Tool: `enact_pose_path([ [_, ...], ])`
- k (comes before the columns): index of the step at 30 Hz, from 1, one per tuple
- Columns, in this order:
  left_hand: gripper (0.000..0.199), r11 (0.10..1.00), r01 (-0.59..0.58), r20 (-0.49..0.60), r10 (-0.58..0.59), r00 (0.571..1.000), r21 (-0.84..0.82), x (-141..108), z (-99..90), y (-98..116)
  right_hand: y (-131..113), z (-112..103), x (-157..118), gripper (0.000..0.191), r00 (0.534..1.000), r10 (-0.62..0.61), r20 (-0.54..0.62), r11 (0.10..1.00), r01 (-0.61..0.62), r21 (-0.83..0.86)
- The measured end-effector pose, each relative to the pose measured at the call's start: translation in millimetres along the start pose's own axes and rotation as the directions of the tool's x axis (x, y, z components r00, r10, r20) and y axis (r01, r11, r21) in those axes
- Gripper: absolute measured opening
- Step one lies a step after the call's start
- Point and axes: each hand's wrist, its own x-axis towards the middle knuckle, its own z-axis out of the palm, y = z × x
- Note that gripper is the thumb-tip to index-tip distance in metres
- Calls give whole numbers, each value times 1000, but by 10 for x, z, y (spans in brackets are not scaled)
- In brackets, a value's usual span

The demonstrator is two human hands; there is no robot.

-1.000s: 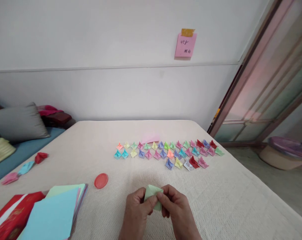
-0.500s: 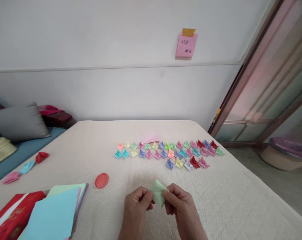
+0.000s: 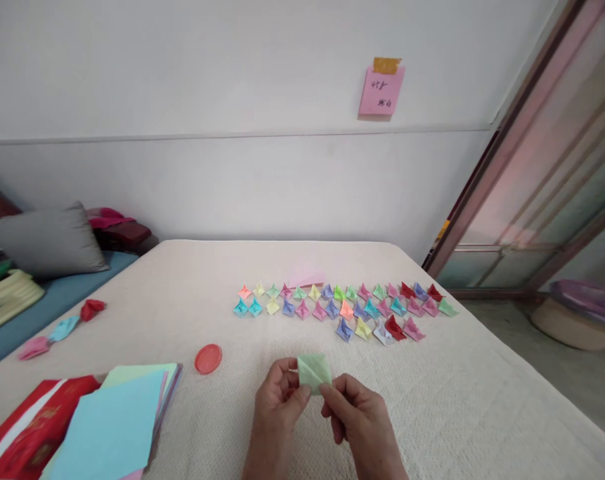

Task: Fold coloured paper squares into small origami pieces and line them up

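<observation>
A small pale green piece of folded paper (image 3: 314, 372) is held up above the table, flat side toward me and roughly square, with a crease across it. My left hand (image 3: 281, 393) pinches its left and lower edge between thumb and fingers. At the lower right corner, the thumb and fingers of my right hand (image 3: 355, 407) grip it too. Beyond my hands, several small folded paper boats (image 3: 302, 308) in many colours stand in three rows.
A stack of coloured paper (image 3: 117, 420) lies at the left beside a red packet (image 3: 37, 417). Near it is a round red lid (image 3: 208, 359). Pink, blue and red folded pieces (image 3: 65, 328) lie by the left edge. A pink note (image 3: 381, 92) is taped to the wall.
The green paper has turned from a diamond-like tilt to an upright square. Both hands have shifted their hold toward its lower edge. The view has swung slightly left.
</observation>
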Motion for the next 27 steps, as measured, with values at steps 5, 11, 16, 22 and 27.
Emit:
enact_pose_path([
  [5, 17, 993, 89, 1, -89, 996, -80, -68, 3, 171, -89, -19, -39, 39, 991, -62, 123, 996, 70, -61],
  [11, 30, 912, 299, 143, -268, 953, -280, -86, -50, 180, -238, -147, -5, 18, 975, -219, 25, 976, 219, 13],
  [16, 34, 862, 418, 289, -338, 896, -287, -89, -15, 156, -200, -168, 33, 7, 934, -280, 220, 960, 271, 71],
  [22, 27, 881, 431, 209, -392, 896, -197, -90, 1, 163, -214, -154, 16, 10, 949, -241, 205, 970, 244, 15],
  [27, 13, 982, 178, 55, -182, 982, 69, -80, -18, 174, -209, -149, 29, 9, 992, -72, 101, 994, 80, -74],
])
